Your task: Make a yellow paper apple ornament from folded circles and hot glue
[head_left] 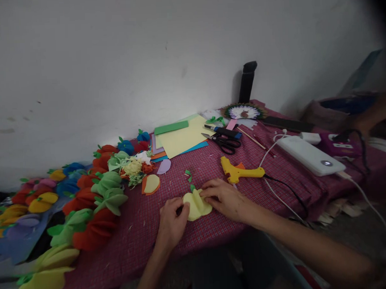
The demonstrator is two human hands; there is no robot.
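A pale yellow folded-paper fruit [196, 210] with a small green leaf [192, 187] at its top lies on the checked cloth before me. My left hand [173, 220] pinches its left edge between thumb and fingers. At the right side, my right hand [225, 199] has its fingers closed on a raised paper fold. Just beyond the fruit are small green paper scraps [188, 175]. A yellow hot glue gun [242, 172] rests to the right of the leaf, touched by neither hand.
Many finished coloured paper fruits [97, 225] crowd the left side. Stacked paper sheets [180, 141], black-handled scissors [226, 144] and a utility knife [224, 131] lie at the back. A white power bank [308, 154] with cables sits right, near another person's arm [375, 111].
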